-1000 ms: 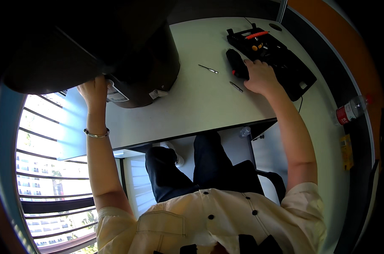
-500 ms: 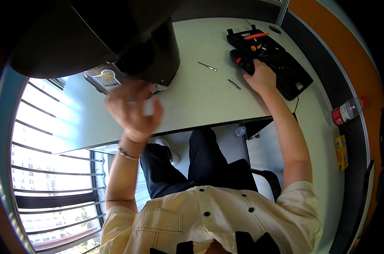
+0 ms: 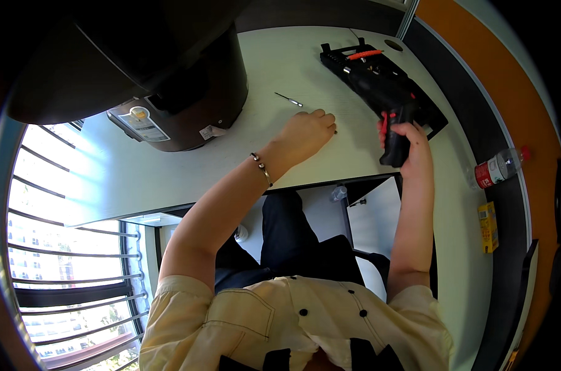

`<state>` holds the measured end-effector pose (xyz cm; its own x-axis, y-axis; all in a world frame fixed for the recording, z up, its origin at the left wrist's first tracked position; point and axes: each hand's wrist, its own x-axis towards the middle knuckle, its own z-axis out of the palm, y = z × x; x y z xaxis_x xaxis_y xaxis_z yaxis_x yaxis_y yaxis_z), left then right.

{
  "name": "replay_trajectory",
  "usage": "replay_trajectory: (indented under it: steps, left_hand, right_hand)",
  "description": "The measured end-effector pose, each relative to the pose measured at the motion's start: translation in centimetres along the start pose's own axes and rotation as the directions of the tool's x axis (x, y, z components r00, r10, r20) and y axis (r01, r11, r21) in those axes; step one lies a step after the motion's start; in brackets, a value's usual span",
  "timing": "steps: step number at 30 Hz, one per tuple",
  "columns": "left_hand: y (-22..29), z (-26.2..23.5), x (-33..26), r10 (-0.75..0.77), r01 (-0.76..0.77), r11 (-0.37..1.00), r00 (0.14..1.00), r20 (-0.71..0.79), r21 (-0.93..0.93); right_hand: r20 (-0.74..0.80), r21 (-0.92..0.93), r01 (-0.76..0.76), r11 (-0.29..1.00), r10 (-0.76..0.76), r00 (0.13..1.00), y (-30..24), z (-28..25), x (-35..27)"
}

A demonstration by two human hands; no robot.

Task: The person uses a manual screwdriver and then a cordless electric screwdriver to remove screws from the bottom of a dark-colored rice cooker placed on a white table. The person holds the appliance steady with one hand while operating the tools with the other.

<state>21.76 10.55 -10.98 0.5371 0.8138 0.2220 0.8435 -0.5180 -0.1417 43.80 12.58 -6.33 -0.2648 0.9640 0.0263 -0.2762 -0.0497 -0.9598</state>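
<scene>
My right hand is wrapped round the handle of a black cordless screwdriver with red accents. Its silver nose points to the far left, over the open black tool case. On the white table, my left hand is closed, palm down, over the spot where a short metal screwdriver bit lay; only a small dark tip shows at its fingers, the rest is hidden. Just beyond that hand lies a long, thin screwdriver bit with a silver end.
A large dark brown rounded appliance with labels stands on the left of the table. An orange tool lies in the case. By the right partition are a plastic bottle with a red cap and a yellow box.
My left hand has moved from the appliance rightward to the short bit and closed over it. My right hand has lifted the screwdriver from beside the case and turned it nearer me.
</scene>
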Motion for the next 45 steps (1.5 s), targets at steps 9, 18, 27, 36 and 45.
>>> replay_trajectory:
  steps: [9,18,27,36,45]
  left_hand:
    - [-0.9,-1.0,-2.4,-0.392,0.248,0.836,0.894,-0.218,-0.489]
    - [1.2,-5.8,-7.3,-0.612,0.054,0.359,0.767,-0.191,-0.932]
    - [2.5,-6.7,-9.4,-0.658,0.021,0.274,0.733,-0.172,-0.962]
    - [2.5,-6.9,-11.2,-0.671,0.102,0.293,0.73,-0.129,-0.951]
    - [1.9,-7.5,-12.4,-0.582,0.153,0.375,0.806,-0.104,-0.914]
  right_hand:
    - [0.234,0.423,-0.233,0.876,0.143,0.962,3.3,-2.3,-2.9]
    - [0.438,0.435,-0.364,0.824,0.159,0.885,5.9,-1.5,-4.8]
    - [0.505,0.391,-0.427,0.815,0.198,0.84,6.2,0.6,-6.6]
    - [0.549,0.375,-0.467,0.8,0.214,0.808,6.9,1.2,-7.4]
    - [0.553,0.33,-0.457,0.826,0.223,0.802,7.2,1.3,-8.2]
